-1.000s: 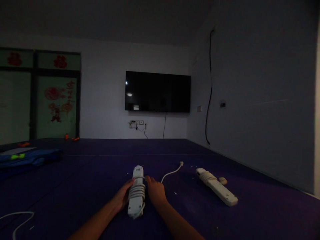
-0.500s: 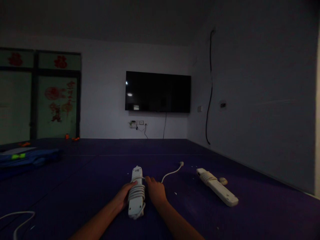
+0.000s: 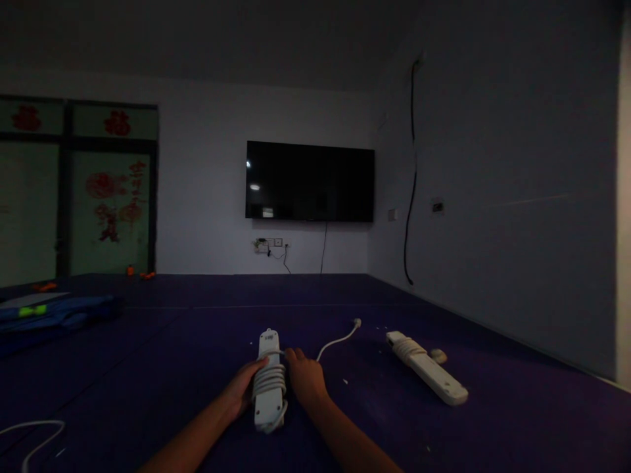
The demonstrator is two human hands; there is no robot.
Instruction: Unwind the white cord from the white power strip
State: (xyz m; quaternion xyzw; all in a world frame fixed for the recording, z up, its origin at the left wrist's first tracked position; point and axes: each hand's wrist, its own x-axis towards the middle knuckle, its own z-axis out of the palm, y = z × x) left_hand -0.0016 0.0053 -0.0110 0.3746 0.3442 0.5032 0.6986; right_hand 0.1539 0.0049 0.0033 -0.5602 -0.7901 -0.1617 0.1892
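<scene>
A white power strip (image 3: 269, 408) lies in front of me on the dark purple surface, its own cord (image 3: 269, 381) wound several times around its middle. My left hand (image 3: 247, 382) grips the strip from the left side, the thumb resting on top by the windings. On the right, my right hand (image 3: 304, 373) is closed on the cord where it leaves the strip. Beyond that hand the loose end curves away to a plug (image 3: 357, 322) on the surface. The undersides of both hands are hidden.
A second power strip (image 3: 436, 378) with a wound cord lies to the right, its plug (image 3: 438, 356) beside it. Folded blue cloth (image 3: 59, 312) is at left, a white cable (image 3: 46, 424) at lower left. Small orange objects (image 3: 146, 276) sit far back. A television (image 3: 310, 180) hangs on the wall.
Both hands keep nearly the same place on the strip and cord. The whole view has shifted very slightly.
</scene>
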